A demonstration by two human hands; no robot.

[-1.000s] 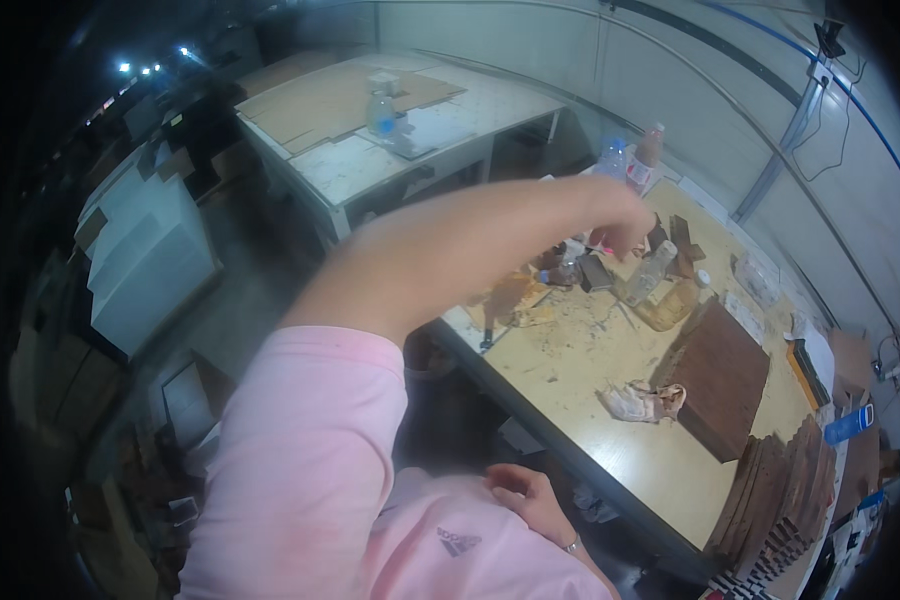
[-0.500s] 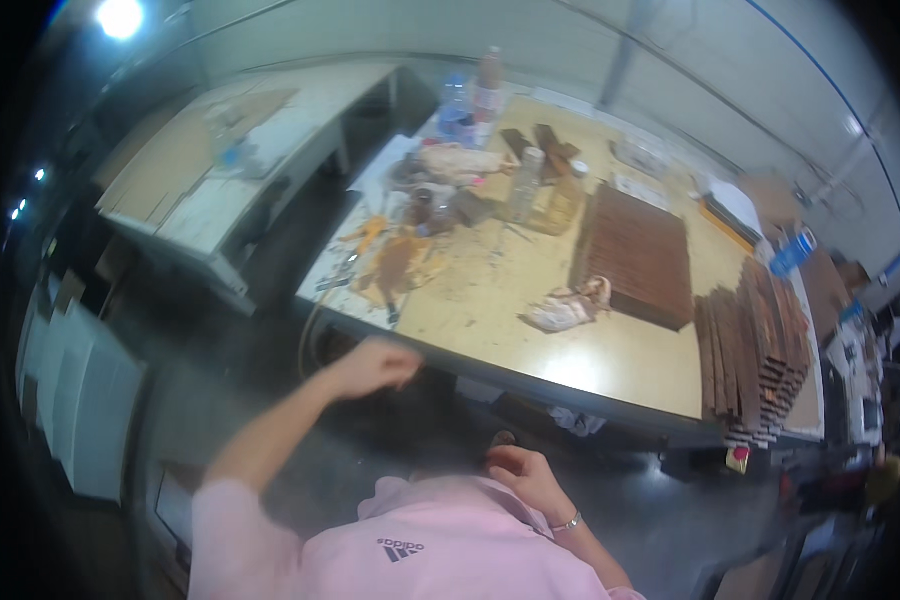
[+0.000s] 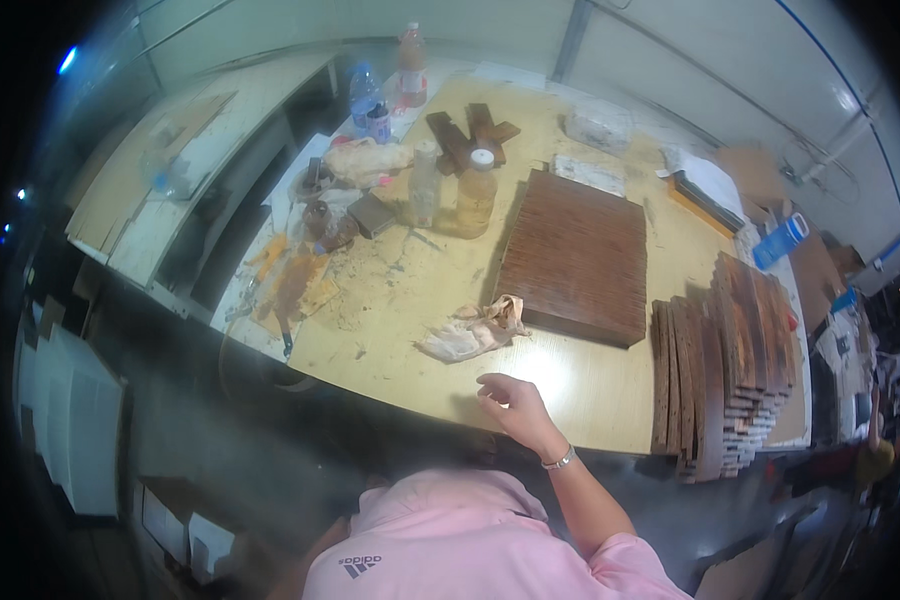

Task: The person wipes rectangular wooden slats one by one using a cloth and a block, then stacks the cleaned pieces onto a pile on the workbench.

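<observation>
Over the front edge of the table, my right hand is held with its fingers curved and apart, nothing visible between them. Just beyond its fingertips lies a crumpled, stained cloth. Behind the cloth is a neat stack of dark brown wooden boards. My left hand is out of sight; only a bit of that arm shows beside my shirt.
Several thin brown boards stand piled at the table's right edge. A jar of yellowish liquid, a clear bottle and short wood pieces sit farther back. A stained scraper lies at the left corner.
My right hand has come up from beside my body to the table's front edge. My left hand has dropped out of view. The view has shifted, bringing the table closer.
</observation>
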